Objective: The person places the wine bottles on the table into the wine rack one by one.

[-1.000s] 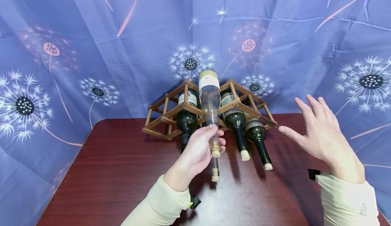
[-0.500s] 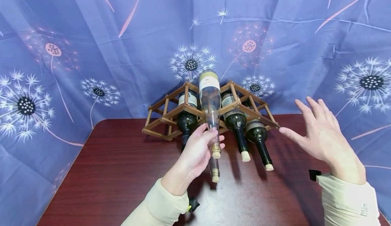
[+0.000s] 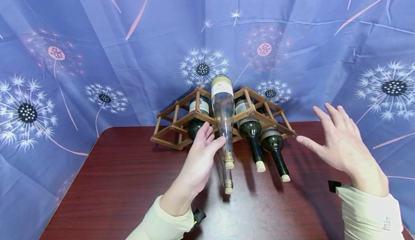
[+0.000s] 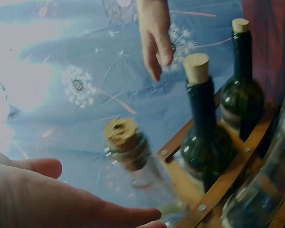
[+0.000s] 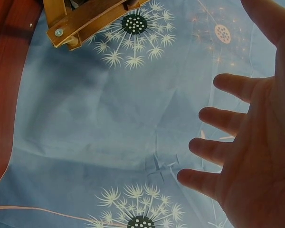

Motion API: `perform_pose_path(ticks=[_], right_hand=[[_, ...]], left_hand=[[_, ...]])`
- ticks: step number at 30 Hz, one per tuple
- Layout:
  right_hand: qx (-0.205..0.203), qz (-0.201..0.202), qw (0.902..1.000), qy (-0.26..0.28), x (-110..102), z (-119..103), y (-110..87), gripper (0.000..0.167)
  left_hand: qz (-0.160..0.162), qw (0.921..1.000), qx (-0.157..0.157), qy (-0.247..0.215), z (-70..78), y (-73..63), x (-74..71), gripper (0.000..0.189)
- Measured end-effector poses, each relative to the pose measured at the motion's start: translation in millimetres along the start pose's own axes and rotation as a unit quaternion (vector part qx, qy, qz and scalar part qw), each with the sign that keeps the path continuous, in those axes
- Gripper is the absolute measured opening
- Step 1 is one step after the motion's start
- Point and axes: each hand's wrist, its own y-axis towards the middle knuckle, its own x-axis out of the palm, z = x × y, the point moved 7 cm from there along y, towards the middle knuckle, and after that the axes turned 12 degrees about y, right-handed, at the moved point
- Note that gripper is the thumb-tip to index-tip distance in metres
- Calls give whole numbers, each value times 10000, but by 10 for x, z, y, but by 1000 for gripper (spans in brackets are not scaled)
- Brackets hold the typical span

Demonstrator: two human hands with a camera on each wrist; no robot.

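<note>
A clear corked bottle (image 3: 223, 105) with a white label lies across the top middle of the wooden wine rack (image 3: 186, 118), cork end toward me. Beside its neck is my left hand (image 3: 194, 166), palm turned toward the bottle and fingers extended; the thumb overlaps the neck in the head view. In the left wrist view the fingers are loose and the bottle's cork (image 4: 121, 135) stands free of them. My right hand (image 3: 345, 148) hovers at the rack's right end with fingers spread, holding nothing. Its thumb tip appears close to the rack's corner.
Dark green corked bottles (image 3: 250, 130) sit in the rack's slots, necks pointing toward me. Below the top bottle, another clear bottle's corked neck (image 3: 228, 186) juts out. The rack stands on a dark red wooden table (image 3: 123, 182), before a blue dandelion-print cloth (image 3: 146, 52).
My left hand has let go of the clear bottle's neck, opening its fingers and shifting slightly left. The bottle stays on the rack. My right hand has barely moved.
</note>
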Motion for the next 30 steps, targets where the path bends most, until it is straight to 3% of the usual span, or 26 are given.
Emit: perform_pose_path(ticks=[6,14,23,30], right_hand=[[-15,-8,10000,-3,6,-9,-7,102],[-17,-58,10000,-32,13,-6,-8,102],[15,-161,9998,-98,48,-1,-20,103],[-5,-175,9998,-124,64,-7,-36,103]], left_hand=[[368,9976,525,257,198,-65,-234,73],[924,9903,968,366,363,-88,-576,63],[1409,9786,1159,947,396,-93,-898,61],[1476,9675,1246,1630,352,-107,-1142,61]])
